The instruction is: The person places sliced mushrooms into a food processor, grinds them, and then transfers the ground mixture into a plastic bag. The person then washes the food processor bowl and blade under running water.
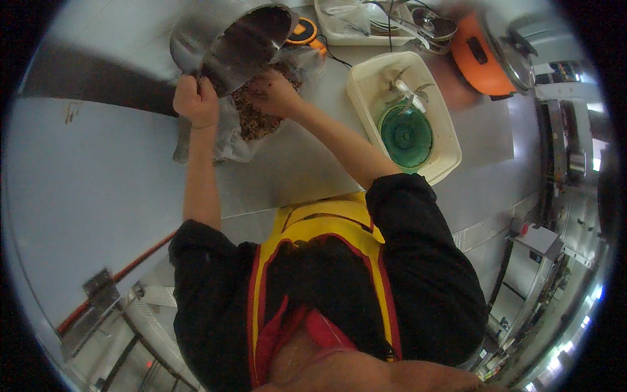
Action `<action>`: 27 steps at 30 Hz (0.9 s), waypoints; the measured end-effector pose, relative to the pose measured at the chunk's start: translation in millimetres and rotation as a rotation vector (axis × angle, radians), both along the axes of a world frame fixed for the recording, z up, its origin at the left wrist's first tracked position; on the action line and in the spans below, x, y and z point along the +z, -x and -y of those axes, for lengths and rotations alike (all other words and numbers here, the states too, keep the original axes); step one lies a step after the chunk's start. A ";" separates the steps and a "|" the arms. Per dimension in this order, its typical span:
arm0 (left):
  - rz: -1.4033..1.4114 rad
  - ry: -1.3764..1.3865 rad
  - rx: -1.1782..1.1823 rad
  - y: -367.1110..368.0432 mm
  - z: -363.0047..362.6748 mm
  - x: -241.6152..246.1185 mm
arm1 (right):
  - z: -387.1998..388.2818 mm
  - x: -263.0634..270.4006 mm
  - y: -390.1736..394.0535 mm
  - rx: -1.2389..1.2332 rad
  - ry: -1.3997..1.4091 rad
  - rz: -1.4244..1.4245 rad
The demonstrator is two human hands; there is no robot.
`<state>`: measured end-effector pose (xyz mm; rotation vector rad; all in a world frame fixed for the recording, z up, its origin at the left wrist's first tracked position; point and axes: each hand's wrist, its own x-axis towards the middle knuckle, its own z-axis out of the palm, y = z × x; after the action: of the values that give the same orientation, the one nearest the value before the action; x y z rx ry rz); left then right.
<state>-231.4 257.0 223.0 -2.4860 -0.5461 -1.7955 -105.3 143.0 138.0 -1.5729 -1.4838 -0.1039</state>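
My left hand grips the near rim of a deep metal pot. The pot is tipped on its side, and its dark inner wall shows. Below its mouth lies a heap of brown, crumbly bits, perhaps dried spice or herb, on a clear plastic bag. My right hand is at the heap, just under the pot's lower edge. Its fingertips are hidden among the brown bits, so what they hold is unclear.
Right of my arm stands a cream plastic tub with a green round lid-like piece and metal blades. An orange kitchen scale sits behind the bag. Farther back are a tray of utensils and an orange lidded cooker.
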 end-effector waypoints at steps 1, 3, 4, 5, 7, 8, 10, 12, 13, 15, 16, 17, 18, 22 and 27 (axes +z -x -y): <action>0.017 0.001 0.006 -0.2 -1.4 0.0 | 2.5 6.0 -2.5 -0.033 0.060 -0.050; 0.042 0.013 0.008 -0.3 -2.8 0.8 | -0.3 20.0 -15.4 -0.127 -0.079 0.040; 0.053 0.024 0.002 -0.6 -2.6 1.5 | -2.9 25.8 -22.0 -0.173 -0.125 0.097; 0.065 0.033 -0.004 -0.9 -2.0 3.4 | -7.1 31.0 -27.7 -0.198 -0.088 0.080; 0.121 0.088 -0.035 -1.5 2.4 7.7 | -18.9 38.6 -35.7 -0.237 -0.070 0.080; 0.146 0.122 -0.058 -1.6 5.4 10.9 | -25.5 39.9 -32.4 -0.295 -0.138 0.000; 0.108 0.095 -0.008 -2.1 11.9 17.9 | -41.9 41.4 -18.4 -0.427 -0.312 -0.177; 0.078 0.091 0.003 -5.4 18.3 23.9 | -56.1 42.2 -2.3 -0.248 -0.199 -0.572; 0.069 0.095 -0.007 -8.1 21.0 26.1 | -61.5 42.2 4.8 -0.155 -0.125 -0.773; 0.064 0.118 -0.024 -12.5 24.7 28.9 | -70.2 43.6 14.0 0.020 -0.192 -1.048; 0.072 0.135 -0.027 -15.2 24.7 29.8 | -69.5 43.5 15.4 0.113 -0.228 -1.180; 0.075 0.158 -0.027 -17.7 24.2 30.1 | -69.3 44.1 15.4 0.098 -0.135 -1.093; 0.074 0.159 -0.024 -19.3 23.4 29.6 | -66.4 43.9 15.5 0.082 -0.043 -1.005; 0.053 0.158 -0.004 -23.9 19.9 25.1 | -46.2 42.3 16.5 0.041 0.074 -0.742; 0.089 0.144 0.048 -27.5 8.4 29.9 | 5.4 17.6 19.2 -0.149 0.132 -0.262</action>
<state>-203.9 248.6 252.9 -2.4676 -0.7595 -1.9210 -124.4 137.5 155.6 -1.7295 -1.1897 0.1132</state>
